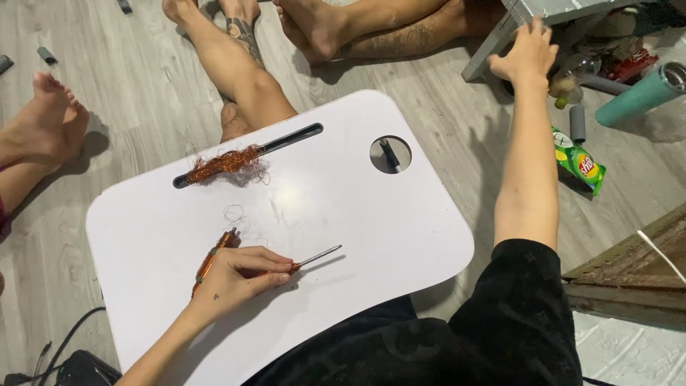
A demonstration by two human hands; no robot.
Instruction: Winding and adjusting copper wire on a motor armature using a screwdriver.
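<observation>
My left hand (239, 275) rests on a white lap table (371, 214) and pinches a thin metal-tipped tool (318, 255) near its orange end. Just left of that hand lies an orange screwdriver-like handle (213, 259). A tangle of fine copper wire (225, 164) sits in the table's long slot, and a loose thin wire loop (234, 213) lies below it. My right hand (527, 51) is stretched far out to the upper right, touching the grey leg of a small table (493, 43), with nothing visibly in it.
Other people's bare legs and feet (236, 64) lie on the grey wood floor beyond the table, and another foot (50, 114) at left. A teal bottle (643, 93), a green snack bag (580, 161) and a clear bottle (572, 75) lie at right. Cables (68, 343) run at lower left.
</observation>
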